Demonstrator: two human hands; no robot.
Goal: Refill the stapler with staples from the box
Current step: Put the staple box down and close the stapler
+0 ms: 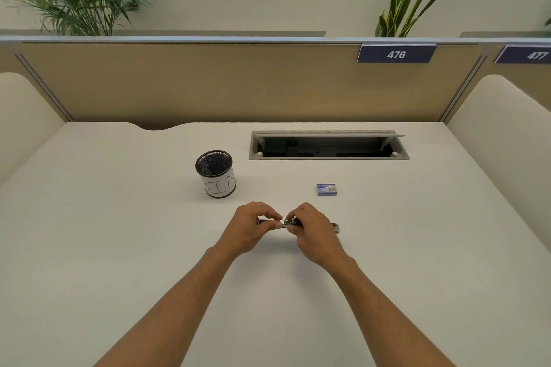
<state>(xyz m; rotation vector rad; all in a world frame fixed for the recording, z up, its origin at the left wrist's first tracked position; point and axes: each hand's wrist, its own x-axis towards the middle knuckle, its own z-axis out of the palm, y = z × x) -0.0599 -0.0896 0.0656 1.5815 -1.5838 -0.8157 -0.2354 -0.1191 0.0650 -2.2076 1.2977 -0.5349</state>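
A small metal stapler [335, 227] lies lengthwise on the white desk, mostly hidden under my hands; only its middle and right end show. My left hand [253, 226] pinches its left part with thumb and fingers. My right hand [313, 232] covers and grips its right part. A small blue staple box [326, 189] lies shut on the desk, beyond and to the right of my hands, untouched.
A black mesh cup [216, 173] with a white label reading "BIN" stands beyond my left hand. An open cable tray [328, 146] is sunk into the desk at the back. Beige partitions [208, 83] wall in the desk on three sides.
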